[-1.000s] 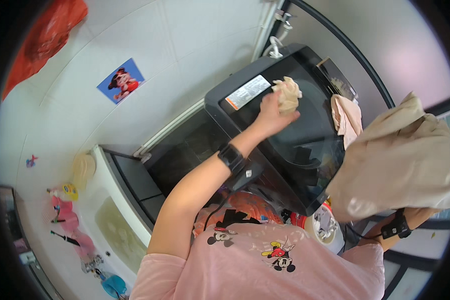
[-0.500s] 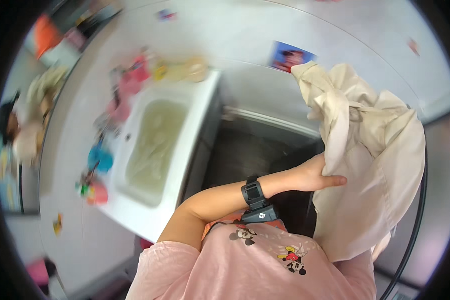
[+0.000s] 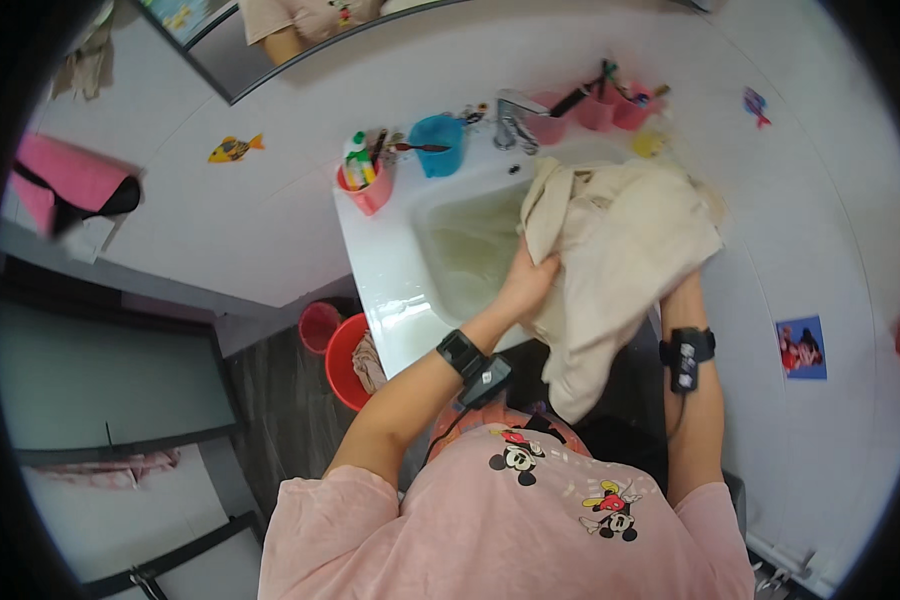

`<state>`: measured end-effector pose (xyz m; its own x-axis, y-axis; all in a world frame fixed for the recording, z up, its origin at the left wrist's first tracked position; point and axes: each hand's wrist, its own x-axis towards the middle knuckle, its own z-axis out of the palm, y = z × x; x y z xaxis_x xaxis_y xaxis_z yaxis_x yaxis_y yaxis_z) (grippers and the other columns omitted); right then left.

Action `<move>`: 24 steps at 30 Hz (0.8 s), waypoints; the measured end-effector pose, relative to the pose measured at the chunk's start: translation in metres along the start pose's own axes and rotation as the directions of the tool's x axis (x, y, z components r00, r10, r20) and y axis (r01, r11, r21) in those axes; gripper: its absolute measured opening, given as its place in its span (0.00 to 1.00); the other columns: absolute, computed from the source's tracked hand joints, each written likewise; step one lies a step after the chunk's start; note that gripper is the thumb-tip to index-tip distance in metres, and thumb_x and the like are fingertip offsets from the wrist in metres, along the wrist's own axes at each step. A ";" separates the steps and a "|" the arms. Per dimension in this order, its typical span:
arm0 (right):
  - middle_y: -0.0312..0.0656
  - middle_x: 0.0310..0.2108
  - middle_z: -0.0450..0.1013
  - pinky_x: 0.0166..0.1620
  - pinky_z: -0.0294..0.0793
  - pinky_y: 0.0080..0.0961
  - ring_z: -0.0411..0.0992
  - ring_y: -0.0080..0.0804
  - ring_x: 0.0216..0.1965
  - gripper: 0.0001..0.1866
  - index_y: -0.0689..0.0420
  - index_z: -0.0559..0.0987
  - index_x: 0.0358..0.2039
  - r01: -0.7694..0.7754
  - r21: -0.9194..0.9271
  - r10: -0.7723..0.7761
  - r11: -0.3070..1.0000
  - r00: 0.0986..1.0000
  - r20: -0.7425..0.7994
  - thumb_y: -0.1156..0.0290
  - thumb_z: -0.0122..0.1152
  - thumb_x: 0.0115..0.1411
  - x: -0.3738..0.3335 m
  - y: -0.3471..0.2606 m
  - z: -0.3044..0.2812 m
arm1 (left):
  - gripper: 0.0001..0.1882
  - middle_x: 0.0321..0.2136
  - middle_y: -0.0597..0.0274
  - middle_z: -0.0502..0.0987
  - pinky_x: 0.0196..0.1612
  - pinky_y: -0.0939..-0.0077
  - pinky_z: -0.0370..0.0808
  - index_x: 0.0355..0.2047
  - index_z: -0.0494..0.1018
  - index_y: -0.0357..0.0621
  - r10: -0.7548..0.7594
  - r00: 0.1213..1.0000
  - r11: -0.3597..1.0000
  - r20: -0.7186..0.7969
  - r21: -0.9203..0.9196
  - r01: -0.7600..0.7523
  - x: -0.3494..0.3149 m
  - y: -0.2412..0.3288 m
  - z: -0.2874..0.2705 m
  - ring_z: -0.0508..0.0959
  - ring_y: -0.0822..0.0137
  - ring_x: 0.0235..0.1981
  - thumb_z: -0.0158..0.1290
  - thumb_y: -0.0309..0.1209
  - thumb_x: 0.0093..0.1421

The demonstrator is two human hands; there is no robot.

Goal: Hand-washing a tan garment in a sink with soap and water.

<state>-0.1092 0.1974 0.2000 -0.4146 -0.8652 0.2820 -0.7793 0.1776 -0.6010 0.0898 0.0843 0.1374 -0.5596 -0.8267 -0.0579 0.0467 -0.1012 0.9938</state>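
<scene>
A large beige garment (image 3: 620, 240), bunched and folded, hangs between my hands over the right part of the white washbasin (image 3: 395, 320). Its lower end dangles past the basin's front edge. My left hand (image 3: 532, 282) is closed on the cloth's left side, thumb showing on top. At the right side, my right hand (image 3: 682, 290) goes in under the cloth; its fingers are hidden, but the garment is held up there. Cloudy, yellowish water (image 3: 470, 245) stands in the basin.
Along the basin's back stand a pink cup (image 3: 365, 190), a blue cup (image 3: 438, 145), the faucet (image 3: 515, 120) and several pink cups (image 3: 595, 108). Below left, a red tub (image 3: 345, 365) with cloth sits on the floor. A mirror (image 3: 315, 35) hangs above.
I have turned left, bringing the garment from beside the basin to over it. My right hand and forearm, hidden before, now show at the garment's right.
</scene>
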 end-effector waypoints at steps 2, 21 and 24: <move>0.47 0.48 0.64 0.49 0.63 0.35 0.62 0.42 0.49 0.29 0.58 0.61 0.52 -0.226 0.297 0.226 0.928 0.974 0.036 0.60 0.53 0.52 0.046 0.051 0.043 | 0.25 0.45 0.49 0.66 0.50 0.71 0.62 0.51 0.56 0.33 0.107 0.992 0.989 -0.073 0.109 -0.099 0.030 -0.006 -0.030 0.67 0.60 0.47 0.46 0.27 0.52; 0.53 0.61 0.29 0.51 0.54 0.58 0.39 0.63 0.59 0.55 0.38 0.43 0.60 0.518 -0.364 0.114 0.774 0.452 0.885 0.54 0.67 0.36 0.102 0.076 0.210 | 0.56 0.59 0.38 0.34 0.48 0.30 0.50 0.59 0.49 0.52 -0.464 0.874 0.394 0.145 0.917 0.057 0.078 -0.127 -0.051 0.36 0.26 0.56 0.58 0.58 0.30; 0.53 0.61 0.30 0.52 0.56 0.54 0.42 0.60 0.59 0.52 0.40 0.43 0.60 0.532 -0.343 0.097 0.775 0.435 0.895 0.55 0.66 0.38 0.111 0.098 0.227 | 0.55 0.59 0.41 0.35 0.51 0.37 0.53 0.59 0.50 0.51 -0.518 0.848 0.336 0.108 0.938 0.085 0.095 -0.135 -0.047 0.36 0.28 0.57 0.59 0.57 0.30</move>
<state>-0.1245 0.0118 0.0027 0.1644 -0.7789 -0.6053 -0.9850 -0.1618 -0.0593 0.0693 -0.0070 -0.0073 -0.5884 -0.5889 -0.5540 -0.8084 0.4145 0.4180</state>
